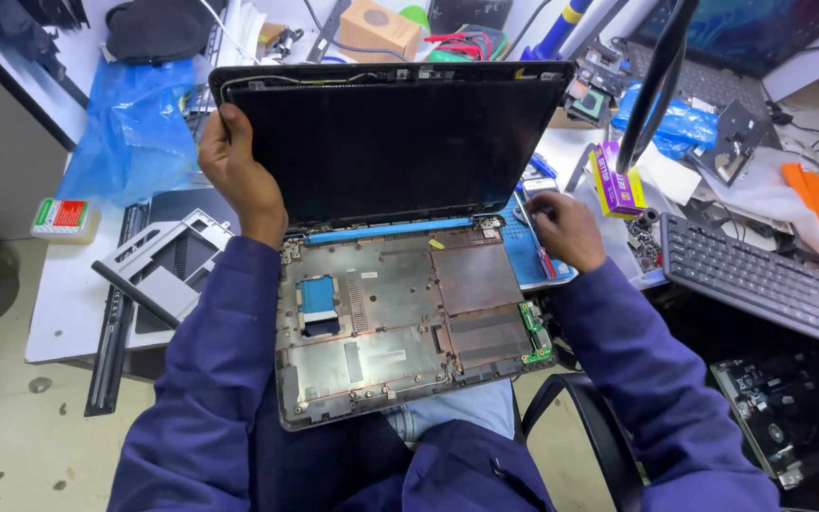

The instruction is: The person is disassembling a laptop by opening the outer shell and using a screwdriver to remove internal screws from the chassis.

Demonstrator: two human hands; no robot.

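Your left hand (239, 175) is clamping the black bezel-less laptop screen (391, 142) upright, steadying it; right hand (566, 228) is pinching, fingers together, by the blue mat (528, 256) on the tabletop (59, 294).

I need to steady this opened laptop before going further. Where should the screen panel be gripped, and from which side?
Probably by its left edge near the top corner, coming from the left, where the left hand already grips the screen panel. The panel stands upright on the stripped base, its dark face fills the middle, and loose cables run along the top edge, so a bare side edge looks safest.
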